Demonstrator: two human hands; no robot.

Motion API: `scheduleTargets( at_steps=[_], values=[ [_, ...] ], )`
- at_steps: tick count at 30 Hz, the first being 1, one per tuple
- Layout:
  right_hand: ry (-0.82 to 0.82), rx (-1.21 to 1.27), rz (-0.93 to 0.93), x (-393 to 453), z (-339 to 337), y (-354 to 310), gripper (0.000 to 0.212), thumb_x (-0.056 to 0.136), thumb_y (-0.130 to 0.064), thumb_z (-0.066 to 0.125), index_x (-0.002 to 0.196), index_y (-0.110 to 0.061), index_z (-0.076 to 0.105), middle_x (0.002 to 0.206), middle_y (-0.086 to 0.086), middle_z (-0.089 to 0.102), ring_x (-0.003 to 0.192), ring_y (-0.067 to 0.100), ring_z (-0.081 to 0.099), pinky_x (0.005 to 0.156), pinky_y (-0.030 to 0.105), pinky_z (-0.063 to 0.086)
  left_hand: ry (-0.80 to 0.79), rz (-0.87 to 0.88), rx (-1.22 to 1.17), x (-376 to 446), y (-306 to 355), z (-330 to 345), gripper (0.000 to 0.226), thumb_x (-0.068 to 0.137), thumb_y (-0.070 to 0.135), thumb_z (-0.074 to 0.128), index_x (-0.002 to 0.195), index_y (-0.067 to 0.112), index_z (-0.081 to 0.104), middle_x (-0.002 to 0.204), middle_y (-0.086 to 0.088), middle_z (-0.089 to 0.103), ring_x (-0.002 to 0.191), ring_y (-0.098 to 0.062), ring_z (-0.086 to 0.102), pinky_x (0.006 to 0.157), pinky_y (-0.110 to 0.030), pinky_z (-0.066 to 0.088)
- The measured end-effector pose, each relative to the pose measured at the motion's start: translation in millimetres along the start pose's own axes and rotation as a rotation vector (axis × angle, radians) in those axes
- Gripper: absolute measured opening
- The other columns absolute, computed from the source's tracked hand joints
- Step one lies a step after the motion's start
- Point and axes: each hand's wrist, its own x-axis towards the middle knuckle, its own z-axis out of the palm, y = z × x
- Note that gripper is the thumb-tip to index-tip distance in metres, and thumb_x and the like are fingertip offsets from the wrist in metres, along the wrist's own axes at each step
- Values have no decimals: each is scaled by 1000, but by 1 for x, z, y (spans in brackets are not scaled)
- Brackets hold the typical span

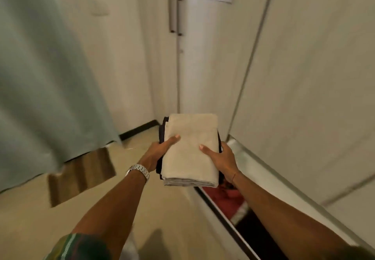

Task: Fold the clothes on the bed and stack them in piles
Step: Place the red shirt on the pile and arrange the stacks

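I carry a small stack of folded clothes in front of me, above the floor. A beige folded garment [189,148] lies on top and a black folded garment [163,126] shows under it along the left edge. My left hand [160,150] grips the stack's left side, thumb on the beige cloth. My right hand [220,156] grips the right side the same way, thumb on top and fingers hidden beneath. The bed is out of view.
White wardrobe doors with two metal handles [175,15] stand straight ahead. A sliding wardrobe door [304,77] fills the right, open at the bottom right where red cloth [225,198] shows inside. A pale green curtain [40,77] hangs at left over the beige tiled floor [129,178].
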Motion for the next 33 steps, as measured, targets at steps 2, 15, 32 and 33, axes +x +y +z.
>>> scheduleTargets(
  at_steps=[2, 15, 32, 33],
  values=[
    [124, 28, 48, -10, -68, 28, 67, 66, -59, 89, 118, -27, 63, 112, -9, 71, 98, 11, 70, 86, 37, 59, -104, -24, 69, 18, -1, 72, 65, 72, 56, 85, 115, 7, 71, 103, -9, 78, 94, -28, 76, 90, -45, 60],
    [551, 156, 445, -201, -314, 225, 82, 61, -70, 86, 127, -32, 55, 117, -11, 69, 104, 14, 68, 91, 41, 58, -700, -351, 484, 5, -153, 392, 91, 43, 56, 100, 120, 17, 71, 112, 0, 77, 113, -26, 68, 109, -52, 45],
    [755, 277, 727, -329, -343, 398, 66, 82, -53, 79, 133, -26, 48, 120, -2, 64, 103, 19, 65, 76, 34, 57, -835, -439, 644, -66, -347, 522, 75, 68, 41, 92, 130, 14, 60, 123, -4, 70, 108, -19, 68, 85, -33, 57],
    [739, 260, 748, -326, -342, 405, 71, 80, -58, 78, 134, -26, 46, 123, -2, 63, 106, 19, 63, 82, 37, 57, -803, -436, 657, -65, -353, 524, 80, 67, 42, 93, 132, 13, 57, 126, -6, 68, 110, -20, 66, 87, -35, 57]
  ],
)
